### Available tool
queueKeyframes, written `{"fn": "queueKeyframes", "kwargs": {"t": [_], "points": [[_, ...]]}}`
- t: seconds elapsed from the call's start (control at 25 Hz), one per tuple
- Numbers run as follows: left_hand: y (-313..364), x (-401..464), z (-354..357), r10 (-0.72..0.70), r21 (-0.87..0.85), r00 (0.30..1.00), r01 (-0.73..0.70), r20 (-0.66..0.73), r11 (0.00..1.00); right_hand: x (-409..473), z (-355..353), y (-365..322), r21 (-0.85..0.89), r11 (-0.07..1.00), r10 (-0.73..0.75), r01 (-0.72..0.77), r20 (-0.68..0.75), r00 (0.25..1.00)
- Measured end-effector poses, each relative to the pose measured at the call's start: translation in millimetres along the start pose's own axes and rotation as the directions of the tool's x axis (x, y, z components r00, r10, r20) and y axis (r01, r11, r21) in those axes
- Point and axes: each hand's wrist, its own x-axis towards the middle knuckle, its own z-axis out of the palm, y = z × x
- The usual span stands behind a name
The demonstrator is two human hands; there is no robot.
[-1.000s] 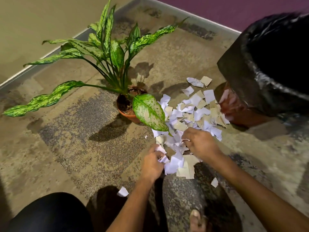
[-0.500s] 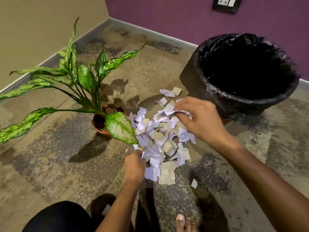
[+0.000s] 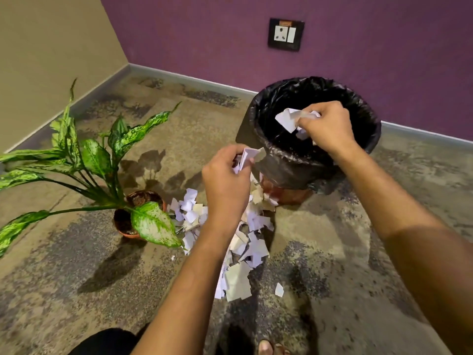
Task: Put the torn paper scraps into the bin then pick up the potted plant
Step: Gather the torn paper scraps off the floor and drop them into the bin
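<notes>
Head view: two hands, left hand (image 3: 225,180) and right hand (image 3: 326,128), one bin (image 3: 289,160).

hands (image 3: 276,160) gripping scraps (image 3: 288,119), bin (image 3: 289,160) (black-lined)

Bin liner (image 3: 289,160): glossy black plastic, crinkled. Scraps (image 3: 252,248): matt paper. Pot (image 3: 128,233): matt terracotta. Floor (image 3: 358,278): rough, mottled. Leaves (image 3: 153,224): smooth, waxy.

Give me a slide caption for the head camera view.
Right hand holds paper scraps over the lined bin; left hand grips more, beside the potted plant.
</notes>
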Motion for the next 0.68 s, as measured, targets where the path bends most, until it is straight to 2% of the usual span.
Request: {"fn": "queueKeyframes", "kwargs": {"t": [0.16,0.32,0.4,0.52,0.6,0.68], "points": [[31.4,24.0,15.4,0.075,0.013,0.991,-0.077,0.112,0.997,-2.5,-1.8,12.9,0.069,0.996,0.057,-0.052,-0.075,0.996],[55.1,50.6,43.5,0.184,0.097,0.964,-0.205,0.193,0.974,-5.9,-3.0,28.9,-0.052,0.999,0.001,-0.006,-0.095,0.995],[59.8,64.9,59.0,0.247,0.162,0.934,-0.294,0.258,0.942,-5.3,-6.1,37.6,-0.115,0.993,-0.035,0.019,-0.144,0.989],[55.5,80.4,73.8,0.286,0.253,0.88,-0.396,0.38,0.883,-11.8,-14.0,44.9,-0.123,0.991,-0.087,0.06,-0.226,0.97],[49.9,80.0,72.5,0.304,0.255,0.868,-0.42,0.392,0.871,-26.9,-19.6,41.9,-0.104,0.989,-0.13,0.105,-0.279,0.951],[41.1,62.4,65.2,0.371,0.177,0.87,-0.441,0.324,0.88,-50.7,-17.3,37.0,-0.133,0.97,-0.236,0.204,-0.317,0.919]]}}
